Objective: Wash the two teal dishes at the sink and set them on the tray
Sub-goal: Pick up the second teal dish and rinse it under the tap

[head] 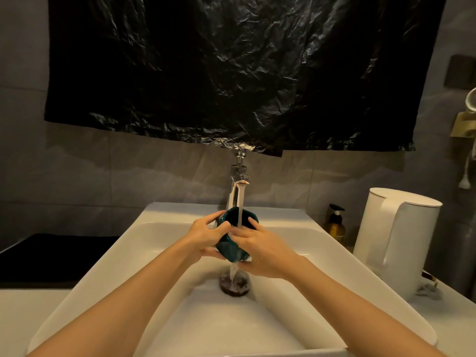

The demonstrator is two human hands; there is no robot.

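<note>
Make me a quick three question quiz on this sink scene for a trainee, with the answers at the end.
1. True or false: water from the tap is running onto the teal dish.
2. What stands on the counter to the right of the sink? A) a white kettle B) a red pot C) a stack of plates
3. Fill in: the left hand grips the dish, and so does the ___ hand.

Key
1. True.
2. A.
3. Right: the right hand holds the dish too, over the sink.
</note>
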